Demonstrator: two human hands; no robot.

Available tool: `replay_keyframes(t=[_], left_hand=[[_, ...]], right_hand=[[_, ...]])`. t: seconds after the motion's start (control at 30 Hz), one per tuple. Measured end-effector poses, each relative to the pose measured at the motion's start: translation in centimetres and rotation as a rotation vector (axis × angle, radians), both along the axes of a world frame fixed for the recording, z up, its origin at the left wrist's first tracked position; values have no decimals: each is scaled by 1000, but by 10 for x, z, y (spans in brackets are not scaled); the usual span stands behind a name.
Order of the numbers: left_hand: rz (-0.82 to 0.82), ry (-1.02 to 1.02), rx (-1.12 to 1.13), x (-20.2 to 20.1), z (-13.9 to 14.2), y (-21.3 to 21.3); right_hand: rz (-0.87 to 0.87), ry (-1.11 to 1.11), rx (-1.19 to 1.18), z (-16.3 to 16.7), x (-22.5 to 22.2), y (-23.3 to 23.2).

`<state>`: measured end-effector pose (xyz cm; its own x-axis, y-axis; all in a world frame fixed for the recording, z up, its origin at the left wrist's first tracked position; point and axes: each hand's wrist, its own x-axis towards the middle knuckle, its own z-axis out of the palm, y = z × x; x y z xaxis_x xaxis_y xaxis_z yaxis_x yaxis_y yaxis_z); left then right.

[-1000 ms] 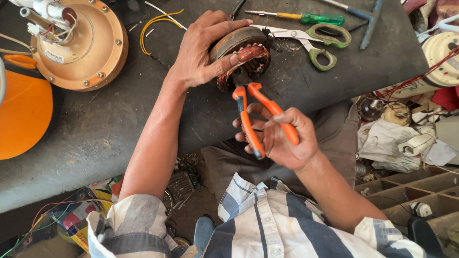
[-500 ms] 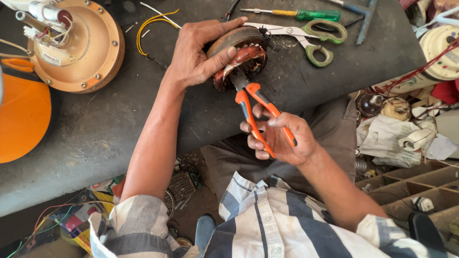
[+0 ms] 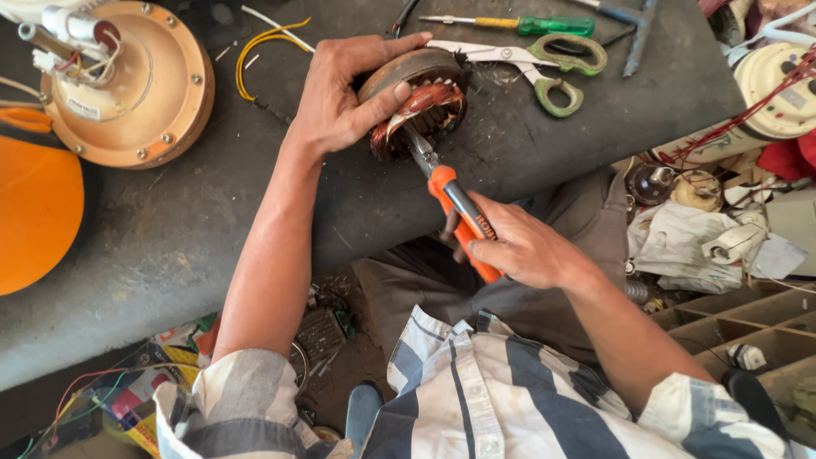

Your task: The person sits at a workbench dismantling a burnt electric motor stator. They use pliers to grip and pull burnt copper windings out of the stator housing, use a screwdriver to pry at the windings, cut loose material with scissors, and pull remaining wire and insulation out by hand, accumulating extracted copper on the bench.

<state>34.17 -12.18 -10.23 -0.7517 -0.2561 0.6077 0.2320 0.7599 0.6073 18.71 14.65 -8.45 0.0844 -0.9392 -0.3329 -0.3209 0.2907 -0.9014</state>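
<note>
My left hand (image 3: 344,93) grips a round motor stator (image 3: 416,98) with copper windings, tilted on its edge on the dark workbench (image 3: 170,238). Orange-handled pliers (image 3: 450,200) are held in my right hand (image 3: 518,246), handles squeezed together. The pliers' metal jaws reach into the copper windings on the stator's open side. My right hand hangs off the bench's near edge, above my lap.
Green-handled scissors (image 3: 544,64) and a green-and-yellow screwdriver (image 3: 518,24) lie behind the stator. A tan round fan housing (image 3: 127,85) with wires sits at the left, beside an orange disc (image 3: 34,212). A yellow wire (image 3: 255,42) curls nearby. Cluttered parts and boxes (image 3: 731,229) fill the right.
My right hand closed the pliers' handles and pushed the jaws up into the stator windings. My left hand kept hold of the stator.
</note>
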Motion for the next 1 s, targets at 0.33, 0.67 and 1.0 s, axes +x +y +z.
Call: replay_keyframes(t=[0.33,0.67,1.0], left_hand=[[-109,-41,188,6,4,-6],[-198,-63,348,6,1,-4],[-129,17,177,2,4,6]], right_hand=[[-134,-1136,94,-33,-13,37],[-245,-1488,154,-57,15,14],[-296,-1446,246,-40,20,15]])
